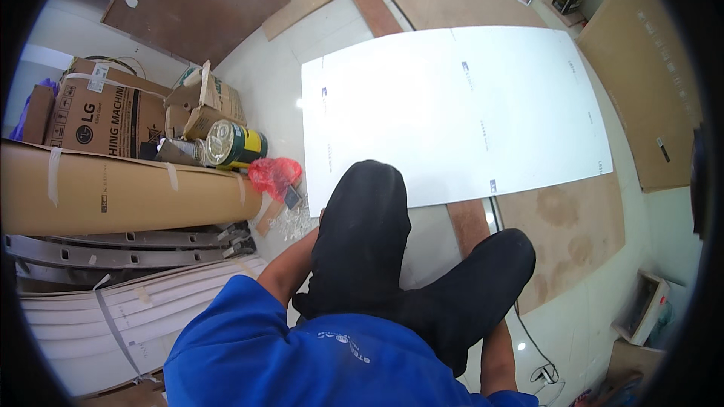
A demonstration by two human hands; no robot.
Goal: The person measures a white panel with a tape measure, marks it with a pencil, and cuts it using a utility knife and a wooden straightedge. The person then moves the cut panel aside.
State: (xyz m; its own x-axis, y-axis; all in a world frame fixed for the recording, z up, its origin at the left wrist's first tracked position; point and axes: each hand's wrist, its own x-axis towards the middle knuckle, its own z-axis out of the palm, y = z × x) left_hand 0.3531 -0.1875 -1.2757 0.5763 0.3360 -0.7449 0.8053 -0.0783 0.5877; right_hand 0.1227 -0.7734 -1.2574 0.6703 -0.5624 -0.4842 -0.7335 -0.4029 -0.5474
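A large white sheet (452, 105) lies flat on the floor in front of my bent, dark-trousered knees. My left forearm reaches up beside the left knee to the sheet's near left corner; only a sliver of my left hand (321, 216) shows there, its fingers hidden. My right forearm shows at the lower right, and that hand is out of sight behind my leg. A red plastic bag (273, 175) and a small dark grey object (291, 196) lie left of the sheet, among pale scraps.
Left are cardboard boxes (143, 113), a paint tin (226, 143), a long cardboard roll (121, 192) and bundled strips (90, 316). A brown board (192, 11) stands behind. Right are a cardboard panel (633, 75), a wooden tray (637, 305) and a cable (532, 339).
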